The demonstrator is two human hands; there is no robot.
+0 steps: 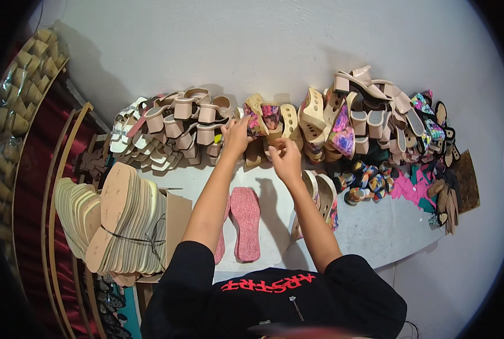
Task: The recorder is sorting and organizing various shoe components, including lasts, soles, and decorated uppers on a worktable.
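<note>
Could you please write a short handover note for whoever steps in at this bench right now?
Left hand grips the floral-lined wedge sole standing in the row by the wall. Right hand is beside it with fingers pinched; what it holds cannot be told. Two pink insoles lie flat on the table, untouched. Tied bundle of tan soles sits at left. Beige block-heel sandals are piled left of the hands.

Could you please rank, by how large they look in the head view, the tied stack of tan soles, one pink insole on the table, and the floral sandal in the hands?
1. tied stack of tan soles
2. pink insole
3. floral sandal, partly hidden by the left hand and right hand, and farther off, so uncertain.
</note>
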